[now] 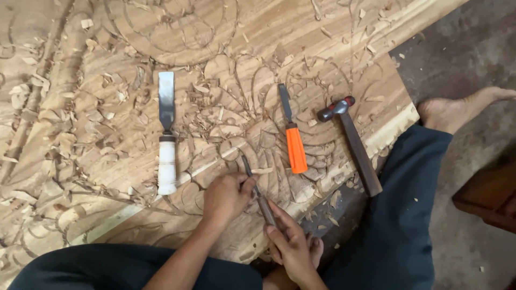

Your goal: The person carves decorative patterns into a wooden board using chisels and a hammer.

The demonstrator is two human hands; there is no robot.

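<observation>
Left hand [224, 197]: fingers curled and pressed together around the shaft of a narrow carving chisel [257, 191], close behind its tip. Right hand [290, 244]: fingers wrapped around the chisel's dark handle end. Chisel tip rests on the carved wood panel [107, 64], just beyond the left fingers. Beyond the fingers lie a white-handled wide chisel [166, 134], well apart to their left, an orange-handled chisel [293, 137] just beyond them, and a hammer [352, 142] to their right. Wood chips [64, 123] litter the panel.
</observation>
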